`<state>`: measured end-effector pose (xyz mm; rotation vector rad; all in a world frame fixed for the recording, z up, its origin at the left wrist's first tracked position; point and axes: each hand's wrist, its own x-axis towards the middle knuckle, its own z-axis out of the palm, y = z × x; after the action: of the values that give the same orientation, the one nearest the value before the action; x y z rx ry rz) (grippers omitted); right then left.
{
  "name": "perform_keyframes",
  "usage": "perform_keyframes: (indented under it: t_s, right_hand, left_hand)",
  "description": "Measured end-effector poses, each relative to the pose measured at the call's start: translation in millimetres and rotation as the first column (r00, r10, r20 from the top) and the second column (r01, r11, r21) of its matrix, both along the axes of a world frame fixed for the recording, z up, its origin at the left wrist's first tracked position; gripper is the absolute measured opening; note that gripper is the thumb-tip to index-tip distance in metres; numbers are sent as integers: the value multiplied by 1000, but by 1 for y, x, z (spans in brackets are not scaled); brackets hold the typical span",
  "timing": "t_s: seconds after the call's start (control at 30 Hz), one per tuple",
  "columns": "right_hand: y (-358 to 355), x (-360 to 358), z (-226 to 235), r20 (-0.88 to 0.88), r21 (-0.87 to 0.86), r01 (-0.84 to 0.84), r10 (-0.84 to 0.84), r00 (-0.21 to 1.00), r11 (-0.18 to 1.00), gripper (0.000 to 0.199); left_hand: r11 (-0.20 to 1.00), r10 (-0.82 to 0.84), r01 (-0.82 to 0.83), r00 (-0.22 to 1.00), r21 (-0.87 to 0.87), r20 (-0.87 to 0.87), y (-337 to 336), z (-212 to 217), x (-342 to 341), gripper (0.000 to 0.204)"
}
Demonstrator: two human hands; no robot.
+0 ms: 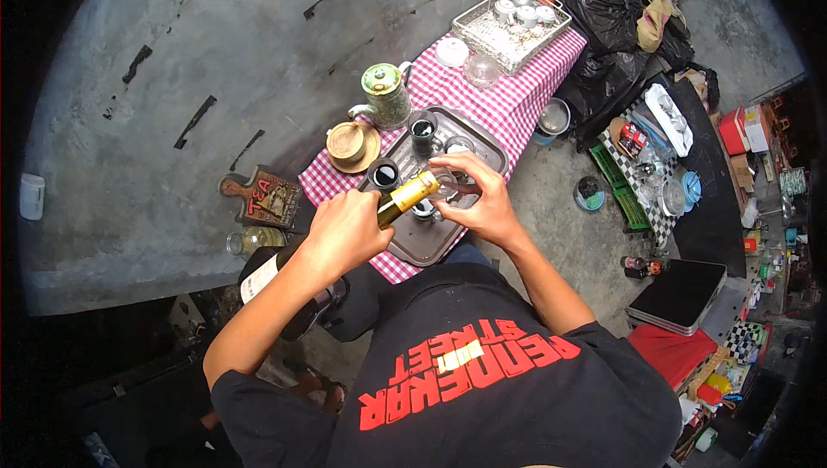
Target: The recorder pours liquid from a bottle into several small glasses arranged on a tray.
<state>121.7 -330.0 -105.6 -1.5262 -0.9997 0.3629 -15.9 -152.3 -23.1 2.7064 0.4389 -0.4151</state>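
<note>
My left hand (pixel 349 229) is closed around the neck of a dark green bottle (pixel 412 195) with gold foil. The bottle tilts, its body passing behind my left forearm, and its mouth is close to a clear glass (pixel 445 182). My right hand (pixel 487 201) holds that glass between thumb and fingers, above a brown-grey tray (pixel 422 250). Two cups with dark liquid, one at the far side (pixel 423 128) and one nearer on the left (pixel 383 175), stand on the tray. Another clear glass (pixel 457 146) sits beyond my right fingers. Whether liquid flows from the bottle cannot be seen.
On the checked cloth (pixel 525 89) stand a green pitcher (pixel 385 98), a wooden cup on a saucer (pixel 346 142) and a wire tray (pixel 500 55) with several white pots. A wooden sign (pixel 263 199) and glass jar (pixel 255 241) are left. Black bags (pixel 616 16) lie far right.
</note>
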Motion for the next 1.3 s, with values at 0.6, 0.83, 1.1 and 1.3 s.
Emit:
perform_keyframes:
  t_s: [0.6, 0.83, 1.1, 1.3]
  right_hand:
    - [4, -2, -1, 29, 4, 10, -10, 1000, 1000, 53]
    - [5, -1, 0, 39, 21, 19, -20, 999, 1000, 52]
    - [7, 0, 2, 22, 13, 13, -13, 1000, 1000, 52]
    - [7, 3, -3, 60, 1, -2, 2, 998, 1000, 53]
  left_hand:
    - [998, -42, 44, 999, 41, -29, 4, 2, 2, 30]
    - [999, -36, 38, 999, 38, -38, 5, 0, 5, 31]
    - [998, -39, 41, 998, 43, -56, 6, 3, 7, 31]
    - [998, -34, 37, 998, 50, -61, 6, 3, 7, 30]
